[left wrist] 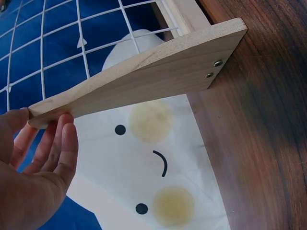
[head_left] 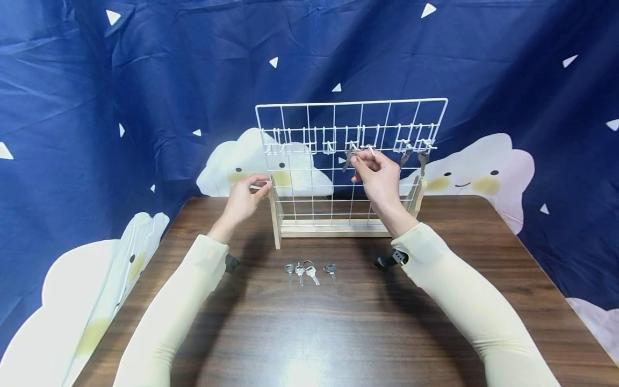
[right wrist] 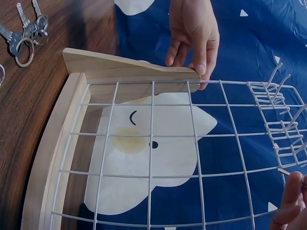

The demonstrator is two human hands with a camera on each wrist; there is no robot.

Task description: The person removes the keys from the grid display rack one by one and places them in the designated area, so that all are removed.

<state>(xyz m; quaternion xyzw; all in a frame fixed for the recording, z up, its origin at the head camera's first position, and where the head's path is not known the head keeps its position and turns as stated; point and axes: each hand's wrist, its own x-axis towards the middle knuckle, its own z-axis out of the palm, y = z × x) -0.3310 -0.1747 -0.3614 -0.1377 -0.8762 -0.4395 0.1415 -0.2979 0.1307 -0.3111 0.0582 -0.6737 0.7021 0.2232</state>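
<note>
A white wire grid rack (head_left: 333,185) with wooden supports stands on the table, with a row of hooks near its top. At the top of its left wooden side piece (left wrist: 139,72), my left hand (head_left: 247,198) pinches the wood between thumb and fingers. My right hand (head_left: 379,177) is up at the middle hooks, thumb and forefinger pinching a metal key (head_left: 346,160) just below one hook. In the right wrist view only the fingers (right wrist: 289,199) of that hand show at the edge. Two keys (head_left: 423,161) hang from hooks on the right.
Several loose keys (head_left: 311,272), some with rings, lie on the brown table (head_left: 271,322) in front of the rack. Behind it hangs a dark blue cloth (head_left: 193,70) with white clouds and triangles. The grid's wooden base bar (head_left: 333,230) runs along the table.
</note>
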